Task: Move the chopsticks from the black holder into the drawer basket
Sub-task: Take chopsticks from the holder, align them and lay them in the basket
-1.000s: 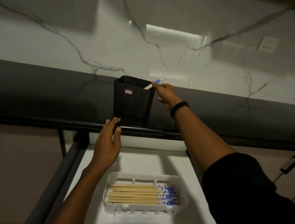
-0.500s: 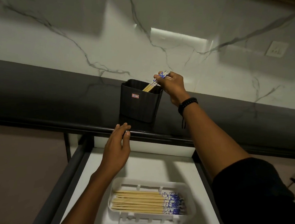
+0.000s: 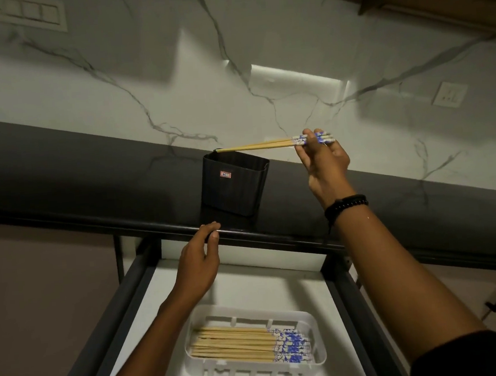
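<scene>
- Head view, upper half: clamped in the right grip [image 3: 323, 159], a small bunch of chopsticks [image 3: 267, 144], pinched by the blue-patterned ends between thumb and curled fingers.
- Held roughly level above the dark bench [image 3: 61, 172], with the plain tips reaching over the far rim of the black holder [image 3: 231, 183]. Cannot tell whether the tips touch that rim.
- Cannot tell whether any more remain inside the holder, its inside being hidden from here.
- Head view, middle: laid on the front edge of the bench just before the holder, the left grip [image 3: 199, 263], fingers apart and slack, clamped on nothing.
- Head view, lower half: standing open below the bench, the drawer [image 3: 124, 286], and in it the white drawer basket [image 3: 318, 345].
- Lying side by side in the basket, the stored chopsticks [image 3: 238, 343], patterned ends all to the right.
- Judged as the carry step: lifted out of the holder, not yet lowered to the basket.
- Next move calls for bringing the bunch down past the bench edge and between the two forearms.
- Calls also for keeping the patterned ends to the right to match the row, and letting go low over the basket so nothing rolls out.
</scene>
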